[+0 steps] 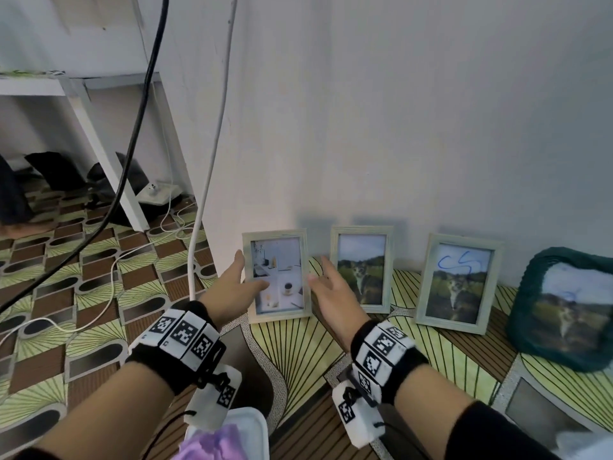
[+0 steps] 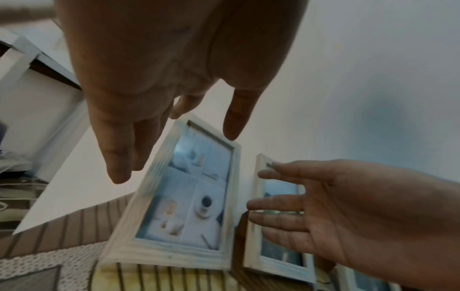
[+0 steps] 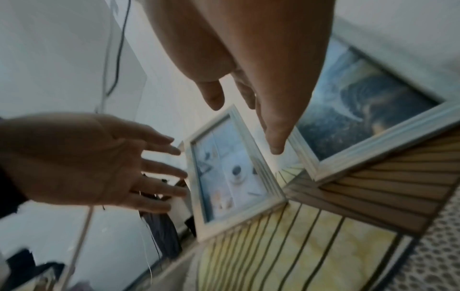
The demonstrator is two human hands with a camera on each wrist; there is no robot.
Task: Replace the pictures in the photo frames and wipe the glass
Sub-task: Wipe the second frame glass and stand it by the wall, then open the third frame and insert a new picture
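Both grips wide, left hand (image 1: 232, 290) and right hand (image 1: 331, 293) flank the frame (image 1: 277, 234) holding a collage picture (image 1: 278, 277).

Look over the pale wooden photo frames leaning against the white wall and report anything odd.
The third pale wooden frame from the left has a blue scribble across its glass. Right of it, a fourth picture sits bundled in a dark green cloth, not standing like the others, with a fainter blue mark.

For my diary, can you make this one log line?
left hand: open | right hand: open | leftmost frame: standing between hands, not gripped
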